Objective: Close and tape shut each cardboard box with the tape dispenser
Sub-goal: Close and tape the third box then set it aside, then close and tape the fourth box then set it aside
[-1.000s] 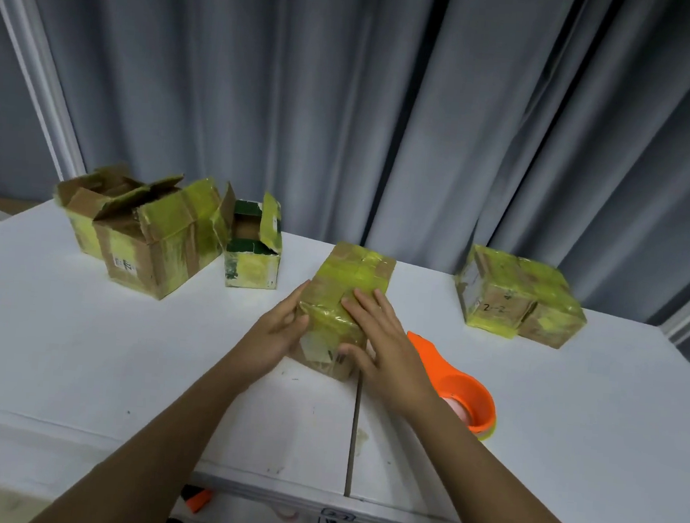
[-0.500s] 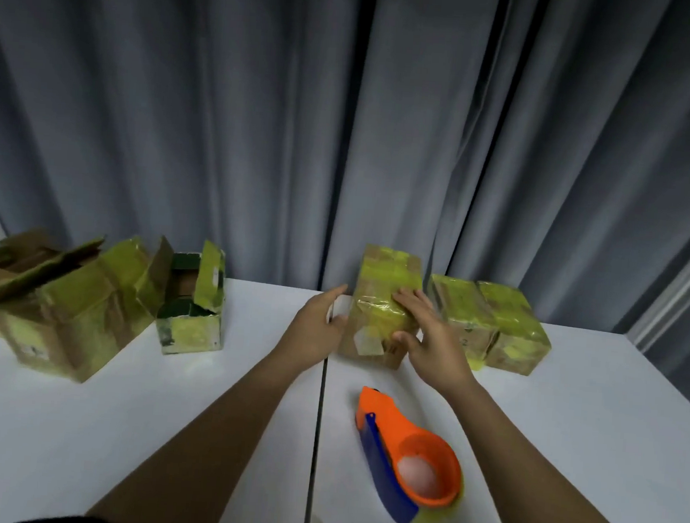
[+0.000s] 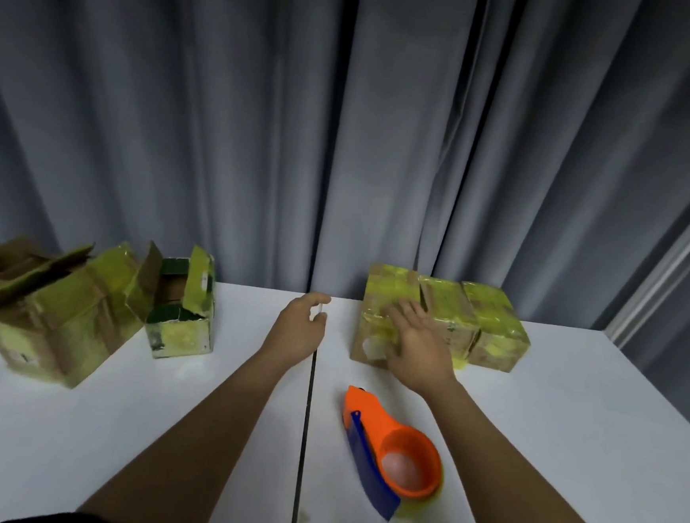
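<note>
Left hand (image 3: 301,327) off taped box (image 3: 385,305).

honestly nothing readable here, the pale label on the taped box (image 3: 373,348) and the little marks on the open boxes (image 3: 182,310) are too blurry to make out

White table (image 3: 73,446) spans lower view, dark seam (image 3: 306,423) running front to back down its middle. Grey pleated curtain (image 3: 262,131) hangs behind table's far edge. Pale frame post (image 3: 673,262) slants beyond table's far right corner.
</note>
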